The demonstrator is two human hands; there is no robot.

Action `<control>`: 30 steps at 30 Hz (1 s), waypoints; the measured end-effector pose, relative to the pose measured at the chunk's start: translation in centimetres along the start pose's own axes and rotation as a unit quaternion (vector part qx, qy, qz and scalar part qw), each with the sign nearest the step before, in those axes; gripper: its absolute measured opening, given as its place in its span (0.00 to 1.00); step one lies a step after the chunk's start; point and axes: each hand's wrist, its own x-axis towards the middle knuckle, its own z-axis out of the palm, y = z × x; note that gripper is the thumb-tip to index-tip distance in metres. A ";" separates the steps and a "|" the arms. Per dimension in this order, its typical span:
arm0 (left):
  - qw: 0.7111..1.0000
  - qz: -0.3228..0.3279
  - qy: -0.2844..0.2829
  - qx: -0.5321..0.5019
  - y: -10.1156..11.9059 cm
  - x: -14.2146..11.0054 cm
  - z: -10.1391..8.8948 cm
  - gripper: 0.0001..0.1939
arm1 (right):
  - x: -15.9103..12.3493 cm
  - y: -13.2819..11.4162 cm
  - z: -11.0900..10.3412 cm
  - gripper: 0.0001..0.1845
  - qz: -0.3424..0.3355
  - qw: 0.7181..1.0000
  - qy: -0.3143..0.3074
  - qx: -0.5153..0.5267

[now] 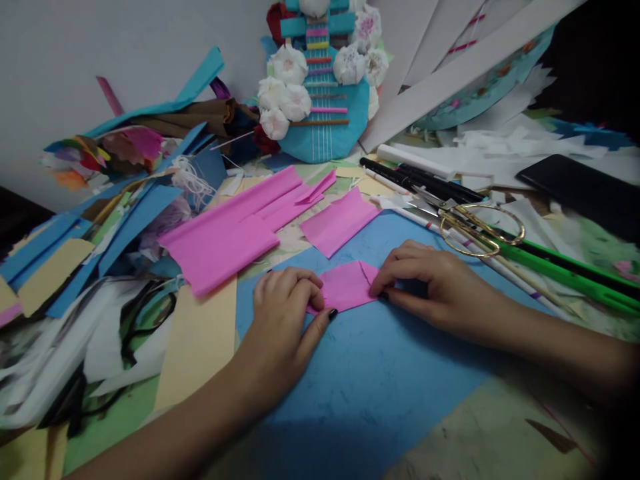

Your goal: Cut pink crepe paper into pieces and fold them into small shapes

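A small piece of pink crepe paper [345, 287] lies on a blue sheet [370, 373], with a crease near its right edge. My left hand [287, 313] rests at its left end, thumb and fingers closed on the edge. At the right end, my right hand [425, 283] pinches the paper's corner between thumb and fingertips. Just behind it is another cut pink piece [340, 223]. A larger folded length of pink crepe paper [230, 233] lies farther left.
Gold-handled scissors [480, 230], black markers [415, 180] and a green cutter-like tool [565, 270] lie at right, near a black phone-like slab [585, 193]. A blue paper guitar [325, 127] with white flowers stands behind. Paper scraps [125, 227] and white string [193, 180] crowd the left.
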 end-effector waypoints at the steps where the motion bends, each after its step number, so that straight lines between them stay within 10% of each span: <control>1: 1.000 -0.001 0.001 -0.002 0.1 0.0 0.0 0.03 | 0.0 0.0 0.0 0.10 0.000 1.000 -0.001 0.000; 30: 0.998 -0.016 -0.027 0.058 0.8 0.7 0.0 0.07 | -0.1 0.1 0.0 0.10 -0.014 1.000 -0.006 -0.008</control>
